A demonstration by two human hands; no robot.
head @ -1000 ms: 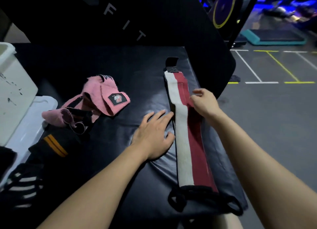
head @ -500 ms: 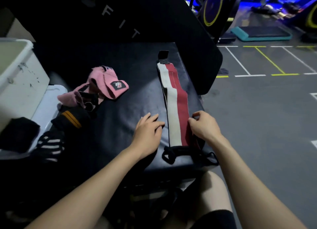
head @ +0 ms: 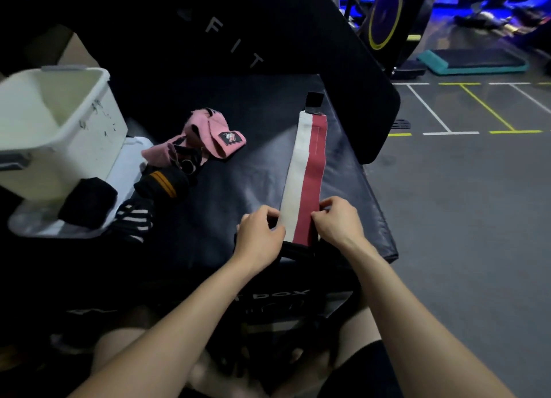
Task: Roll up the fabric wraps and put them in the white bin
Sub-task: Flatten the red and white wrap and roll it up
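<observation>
both hands have slid down the red and white wrap [head: 304,174] from its middle to its near end, and they now bracket that end at the front edge of the black padded box [head: 208,219]. the left hand [head: 260,233] has its fingers curled in and pinches the white edge; the right hand [head: 337,220] pinches the red edge the same way, thumb and fingertips bunched on the cloth. between them the wrap's black loop end hangs just over the box's lip. the rest of the wrap lies flat and straight, running away toward its black tab at the far end.

judging by that grip, smoothing is done and the first turn of the roll is about to begin from the near end. no roll has formed yet.

the white bin [head: 59,129] stands at the far left, tilted in this view, well apart from the hands. near it lie the pink wrap [head: 214,138], a black wrap with orange stripes [head: 162,183] and a black-and-white striped one [head: 131,222], all unrolled and still to do.
</observation>
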